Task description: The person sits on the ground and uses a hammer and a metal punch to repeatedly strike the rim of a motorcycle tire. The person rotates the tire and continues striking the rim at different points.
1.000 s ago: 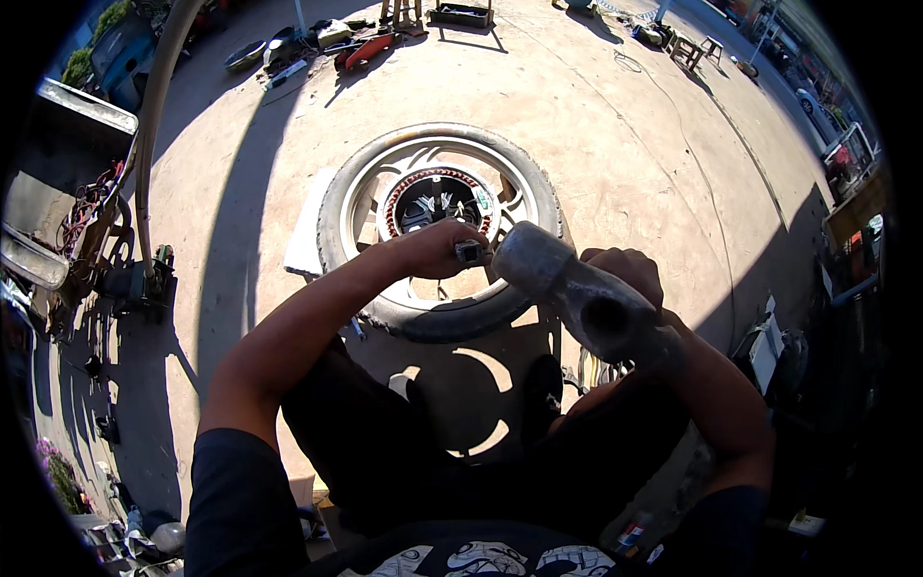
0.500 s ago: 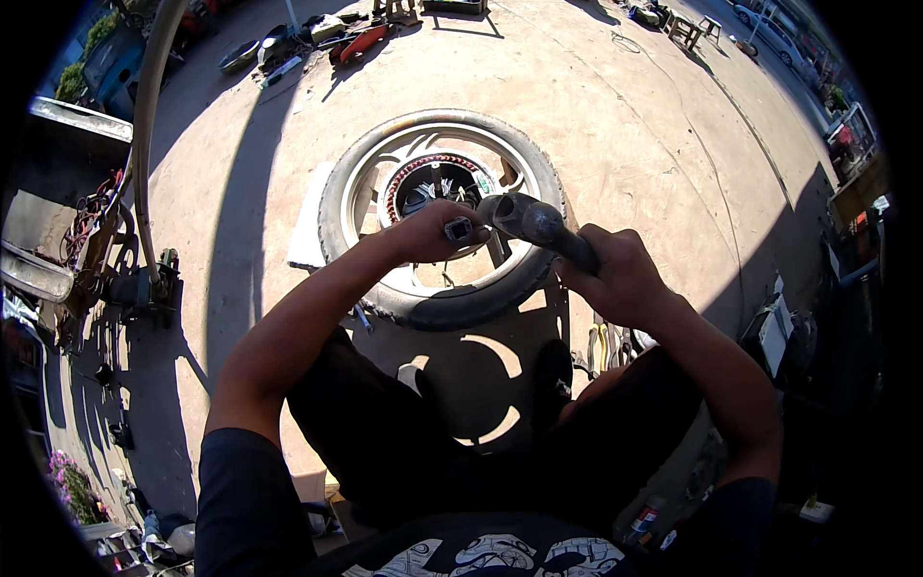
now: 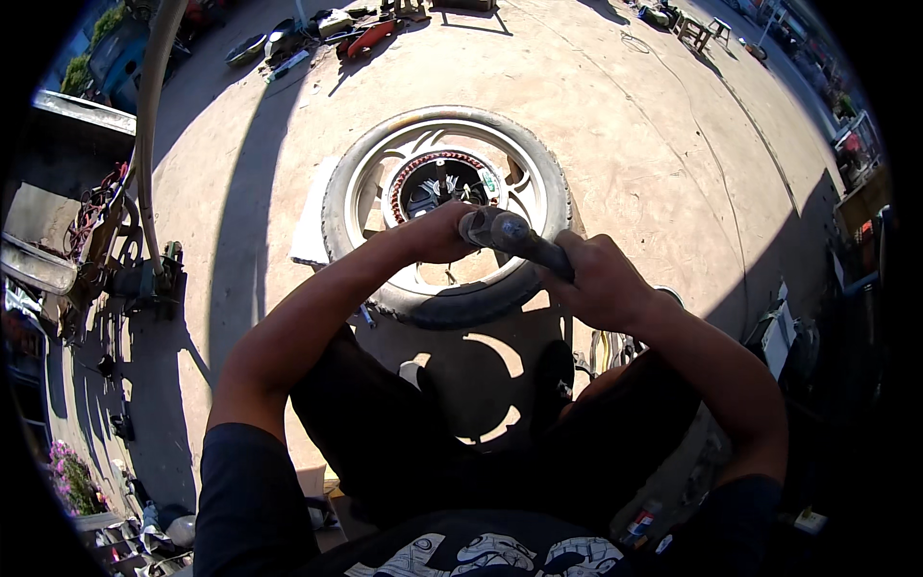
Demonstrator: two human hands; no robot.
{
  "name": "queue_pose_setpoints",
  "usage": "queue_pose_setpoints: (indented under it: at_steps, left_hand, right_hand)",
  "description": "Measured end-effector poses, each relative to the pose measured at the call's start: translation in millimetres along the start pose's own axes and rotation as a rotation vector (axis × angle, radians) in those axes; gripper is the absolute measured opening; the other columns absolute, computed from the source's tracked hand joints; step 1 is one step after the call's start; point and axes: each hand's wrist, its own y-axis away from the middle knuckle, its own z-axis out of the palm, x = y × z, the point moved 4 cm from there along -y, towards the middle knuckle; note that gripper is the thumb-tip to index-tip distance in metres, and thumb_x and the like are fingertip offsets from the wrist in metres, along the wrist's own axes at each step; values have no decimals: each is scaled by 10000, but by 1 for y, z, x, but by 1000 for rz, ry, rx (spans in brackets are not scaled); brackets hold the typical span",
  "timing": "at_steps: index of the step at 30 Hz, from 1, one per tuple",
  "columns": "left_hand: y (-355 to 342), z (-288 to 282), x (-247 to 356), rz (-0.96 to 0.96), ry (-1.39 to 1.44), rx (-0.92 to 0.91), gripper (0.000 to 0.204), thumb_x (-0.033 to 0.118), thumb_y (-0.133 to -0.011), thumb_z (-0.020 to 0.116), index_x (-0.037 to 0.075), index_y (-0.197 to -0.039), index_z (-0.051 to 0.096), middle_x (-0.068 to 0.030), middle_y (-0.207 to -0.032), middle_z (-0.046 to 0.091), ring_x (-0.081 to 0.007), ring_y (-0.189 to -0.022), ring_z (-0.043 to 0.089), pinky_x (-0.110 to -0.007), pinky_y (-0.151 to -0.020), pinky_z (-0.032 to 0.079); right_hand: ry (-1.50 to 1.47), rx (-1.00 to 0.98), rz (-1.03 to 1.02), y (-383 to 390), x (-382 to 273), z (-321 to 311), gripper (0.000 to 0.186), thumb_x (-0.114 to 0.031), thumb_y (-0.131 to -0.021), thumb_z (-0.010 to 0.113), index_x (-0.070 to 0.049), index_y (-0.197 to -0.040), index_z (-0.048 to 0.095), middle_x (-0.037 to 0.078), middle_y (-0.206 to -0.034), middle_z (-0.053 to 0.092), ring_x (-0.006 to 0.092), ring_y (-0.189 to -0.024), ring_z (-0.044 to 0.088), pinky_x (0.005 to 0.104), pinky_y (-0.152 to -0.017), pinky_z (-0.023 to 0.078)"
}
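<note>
1. Right hand (image 3: 601,279): closed firmly round the handle of a grey, scuffed metal hammer with a blunt, rounded head (image 3: 508,231). The handle looks thick and dark; its material I cannot tell.

2. Left hand (image 3: 444,233): knuckles up, apparently curled. The hammer head covers its finger side from where I stand – so how far it is closed, what it grips, and whether metal meets skin, I cannot tell.

3. Hammer position: over the near part of a broad wheel with a black rubber tyre and pale cast-metal rim (image 3: 339,236), which lies on its side in front of the person's feet. Tyre wall smooth and dusty grey in the sun, darker at the near edge; spokes curved.

4. Wheel centre: a toothed-looking ring of copper-red windings (image 3: 396,180) round a dark, bowl-like hub interior, with a short upright shaft and some pale, thin strands.

5. A flat white sheet (image 3: 310,231), straight-edged, juts out at the wheel's left.

6. Ground: pale, gritty concrete (image 3: 635,173) with thin crack-like lines; curved patches of light lie inside the shadow between the knees.

7. Slim hand tools, some yellowish (image 3: 604,351) – bunched beside the right knee.
</note>
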Motion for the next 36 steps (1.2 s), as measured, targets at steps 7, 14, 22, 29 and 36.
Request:
queue_pose_setpoints:
  at_steps: [7, 14, 22, 29, 36]
  left_hand:
    - [-5, -2, 12, -237, -31, 22, 234, 194, -920, 712, 54, -1105, 686, -87, -995, 712, -158, -935, 667, -312, -866, 516]
    - [13, -51, 40, -304, 338, 444, 333, 325, -993, 610, 9, -901, 666, -27, -765, 622, -92, -746, 561, -283, -702, 473]
    - [15, -141, 1, -47, 590, 833, 437, 240, -1023, 541, 65, -632, 455, -9, -565, 376, -141, -540, 372, -311, -555, 327]
    - [-22, -190, -82, -147, 706, 866, 391, 278, -997, 598, 56, -682, 533, 16, -542, 416, -100, -485, 383, -278, -501, 321]
    - [-47, -198, -158, -287, 771, 797, 358, 287, -989, 611, 84, -703, 537, 27, -598, 440, -86, -503, 386, -274, -495, 333]
  right_hand:
    - [-136, 220, 84, 20, 5, -25, 240, -182, -865, 687, -1, -788, 548, 174, -569, 577, 332, -529, 625, 418, -532, 457]
    - [-225, 267, 339, 23, 26, -29, 225, -181, -889, 692, 10, -821, 596, 82, -597, 601, 161, -560, 603, 352, -541, 447]
    - [-394, 287, 442, -9, 38, -23, 207, -171, -887, 705, -5, -815, 605, -1, -646, 538, 82, -606, 472, 297, -566, 399]
    - [-523, 296, 535, -60, 54, 1, 204, -131, -889, 702, -49, -783, 549, -44, -640, 485, 40, -578, 427, 257, -523, 354]
    - [-622, 325, 625, -107, 75, 44, 185, -117, -914, 645, -69, -795, 511, -16, -548, 470, 65, -372, 412, 247, -345, 326]
